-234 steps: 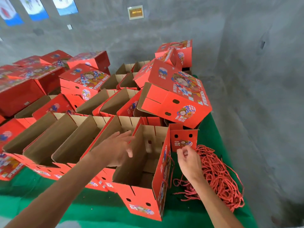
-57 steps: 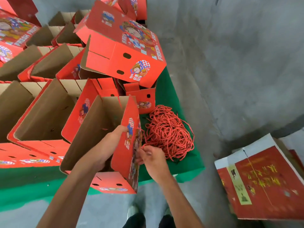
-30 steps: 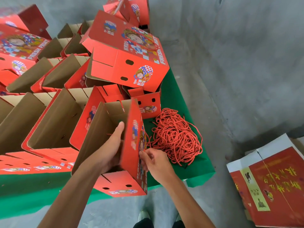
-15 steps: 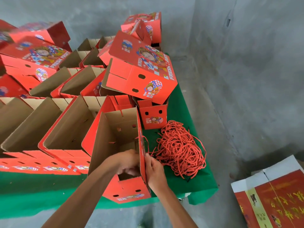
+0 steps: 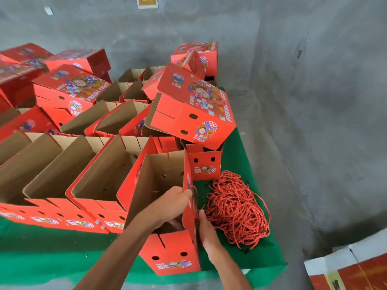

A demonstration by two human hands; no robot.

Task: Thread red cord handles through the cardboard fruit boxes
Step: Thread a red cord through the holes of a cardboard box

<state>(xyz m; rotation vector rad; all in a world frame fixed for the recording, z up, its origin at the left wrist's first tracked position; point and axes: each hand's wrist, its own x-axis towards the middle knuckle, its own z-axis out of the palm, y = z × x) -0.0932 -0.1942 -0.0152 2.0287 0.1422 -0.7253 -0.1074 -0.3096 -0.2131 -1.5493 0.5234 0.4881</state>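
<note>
My left hand (image 5: 174,203) is inside the nearest open box (image 5: 167,208), low and centre in the frame, its fingers curled over the top edge of the right-hand wall and gripping it. My right hand (image 5: 206,229) lies against the outside of that same wall, fingers pointing up along the panel. Whether it pinches a cord end there I cannot tell — the wall's edge hides the fingertips. A thin red strand seems to run from the wall toward the cord pile (image 5: 236,208) just right of the box.

To do this step well, I judge the inside hand should brace the panel so the board does not flex while the outside hand feeds the cord end straight through a punched hole. Then the inside hand takes over and pulls the slack through. I would draw a single strand from the heap slowly, since the pile looks tangled and could drag along.

The box is corrugated cardboard: glossy orange-red print outside, plain brown inside, with slotted flaps and small oval holes in its walls. The cord is twisted, rope-like and limp, lying in loose loops on the green tabletop (image 5: 240,160). More open boxes (image 5: 62,174) stand in a row to the left — closed printed ones (image 5: 192,109) are stacked behind, toward the upper centre.
</note>
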